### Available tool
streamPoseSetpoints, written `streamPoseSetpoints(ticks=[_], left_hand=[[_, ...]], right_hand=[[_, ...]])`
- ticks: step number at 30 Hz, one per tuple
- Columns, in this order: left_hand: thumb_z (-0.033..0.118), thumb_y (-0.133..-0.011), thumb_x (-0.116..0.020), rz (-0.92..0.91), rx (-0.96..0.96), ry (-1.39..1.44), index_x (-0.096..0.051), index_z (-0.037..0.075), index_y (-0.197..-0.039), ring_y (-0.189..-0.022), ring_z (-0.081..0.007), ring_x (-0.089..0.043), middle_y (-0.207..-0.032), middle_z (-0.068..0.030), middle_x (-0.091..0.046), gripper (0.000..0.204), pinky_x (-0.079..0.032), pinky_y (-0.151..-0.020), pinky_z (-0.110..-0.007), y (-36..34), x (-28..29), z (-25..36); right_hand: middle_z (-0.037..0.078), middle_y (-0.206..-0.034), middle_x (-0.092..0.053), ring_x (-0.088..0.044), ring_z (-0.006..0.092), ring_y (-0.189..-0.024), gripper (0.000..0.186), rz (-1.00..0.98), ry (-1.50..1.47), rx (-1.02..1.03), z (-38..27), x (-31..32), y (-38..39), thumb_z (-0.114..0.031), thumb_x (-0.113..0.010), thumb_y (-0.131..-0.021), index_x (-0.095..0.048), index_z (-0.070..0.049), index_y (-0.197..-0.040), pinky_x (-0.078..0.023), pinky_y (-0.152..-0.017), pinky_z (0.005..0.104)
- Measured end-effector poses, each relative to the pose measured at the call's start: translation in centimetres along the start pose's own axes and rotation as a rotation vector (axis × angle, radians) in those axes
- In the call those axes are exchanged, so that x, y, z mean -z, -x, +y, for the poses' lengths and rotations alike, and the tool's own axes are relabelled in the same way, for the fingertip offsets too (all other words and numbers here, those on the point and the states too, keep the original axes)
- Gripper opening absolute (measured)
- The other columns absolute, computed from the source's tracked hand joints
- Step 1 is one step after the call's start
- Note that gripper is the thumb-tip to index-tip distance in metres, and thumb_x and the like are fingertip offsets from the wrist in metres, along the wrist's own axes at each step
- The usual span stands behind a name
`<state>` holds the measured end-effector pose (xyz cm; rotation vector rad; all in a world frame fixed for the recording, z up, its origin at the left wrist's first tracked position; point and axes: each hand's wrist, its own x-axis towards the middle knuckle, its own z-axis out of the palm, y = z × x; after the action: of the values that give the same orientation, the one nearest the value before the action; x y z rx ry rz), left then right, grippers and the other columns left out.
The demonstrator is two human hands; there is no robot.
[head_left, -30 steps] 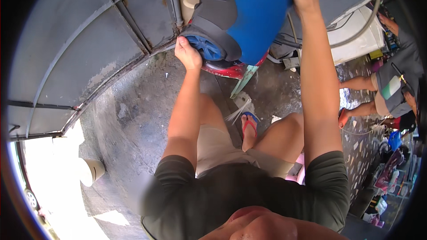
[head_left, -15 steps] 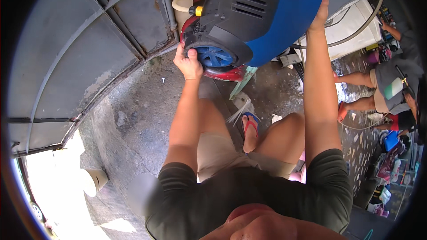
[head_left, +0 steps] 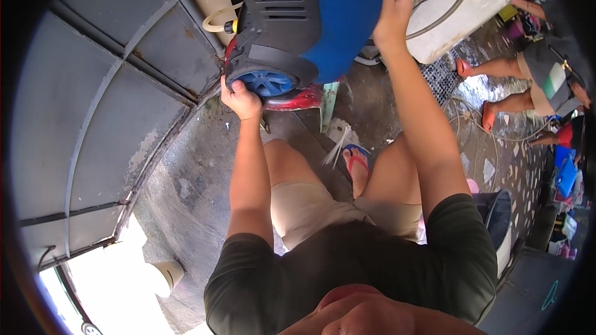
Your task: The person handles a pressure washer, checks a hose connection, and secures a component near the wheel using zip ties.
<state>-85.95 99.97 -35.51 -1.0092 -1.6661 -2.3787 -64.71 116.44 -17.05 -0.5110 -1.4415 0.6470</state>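
Note:
A blue and black pressure washer (head_left: 279, 31) with side vents fills the upper middle of the head view, its top cut off by the frame edge. My left hand (head_left: 242, 100) grips its lower left corner, with the thumb and fingers at the blue-spoked wheel (head_left: 264, 82). Against the blue right side lies my right hand (head_left: 394, 15), its fingers pointing up and partly hidden behind the casing edge. A pale hose (head_left: 214, 26) runs to a yellow and black connector (head_left: 231, 26) on the left side. Beneath the machine shows a red, curved-edged object (head_left: 298, 100).
A grey metal gate (head_left: 105, 105) stands along the left. White cable-tie-like strips (head_left: 335, 149) lie near my sandalled foot (head_left: 358, 164). A white box-shaped thing (head_left: 459, 12) and a grey hose (head_left: 456, 15) are at right, a person (head_left: 546, 80) beyond. A pale bucket (head_left: 166, 277) sits lower left.
The pressure washer has shifted left and become more upright, with both hands still on it. My right hand has moved left along with it, and its elbow is more bent.

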Motion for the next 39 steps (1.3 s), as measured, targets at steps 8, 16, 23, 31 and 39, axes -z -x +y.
streamPoseSetpoints(ticks=[8, 16, 23, 31, 39], left_hand=[[0.070, -0.099, -0.031, 0.031, -0.044, -0.251, -0.057, -0.010, -0.088, -0.076, -0.0219, -0.058, -0.086, -0.0126, -0.065, 0.085, -0.051, -0.075, -0.037, -0.1, 1.0, -3.5], [0.077, -0.095, -0.016, 0.094, 0.506, 0.259, -0.033, -0.011, -0.146, -0.135, -0.0386, -0.044, -0.149, -0.0233, -0.041, 0.103, -0.036, -0.116, -0.049, -0.8, -0.1, 0.6], [0.078, -0.095, -0.015, -0.027, 0.472, 0.153, -0.026, -0.002, -0.153, -0.143, -0.0378, -0.034, -0.157, -0.0182, -0.032, 0.099, -0.029, -0.120, -0.049, 0.8, -1.9, 2.8], [0.058, -0.104, -0.023, -0.263, -0.022, -0.384, -0.050, -0.013, -0.133, -0.123, -0.0356, -0.054, -0.135, -0.0260, -0.054, 0.082, -0.043, -0.106, -0.047, -6.1, -0.6, 8.6], [0.060, -0.101, -0.026, -0.147, -0.052, -0.342, -0.049, -0.008, -0.136, -0.125, -0.0359, -0.052, -0.138, -0.0221, -0.052, 0.079, -0.044, -0.105, -0.052, -6.6, -0.8, 7.2]], right_hand=[[0.019, -0.125, -0.062, -0.066, 0.0241, -0.106, 0.038, -0.103, 0.108, -0.529, 2.3, 3.7, 17.4, -0.020, -0.062, -0.099, -0.053, -0.002, -0.131, -0.055, -0.083, 0.0369], [0.015, -0.126, -0.062, -0.060, 0.0219, -0.117, 0.057, -0.123, -0.251, -0.698, 0.5, 1.7, 21.6, -0.025, -0.065, -0.098, -0.041, 0.000, -0.144, -0.048, -0.098, 0.0391], [0.006, -0.105, -0.054, -0.052, 0.0136, -0.093, 0.084, -0.035, -0.264, -0.842, 2.0, 0.5, 19.1, -0.046, -0.068, -0.094, -0.032, 0.003, -0.153, -0.045, -0.081, 0.0285], [0.019, -0.118, -0.065, -0.065, 0.0233, -0.108, 0.075, -0.127, -0.678, -0.929, 0.5, 2.5, 16.3, -0.034, -0.083, -0.083, -0.048, 0.012, -0.132, -0.049, -0.098, 0.0341], [0.021, -0.120, -0.048, -0.052, 0.0282, -0.111, 0.102, 0.021, -0.470, -0.828, 2.2, 0.0, 18.9, -0.044, -0.088, -0.074, -0.038, 0.017, -0.139, -0.045, -0.097, 0.0379]])
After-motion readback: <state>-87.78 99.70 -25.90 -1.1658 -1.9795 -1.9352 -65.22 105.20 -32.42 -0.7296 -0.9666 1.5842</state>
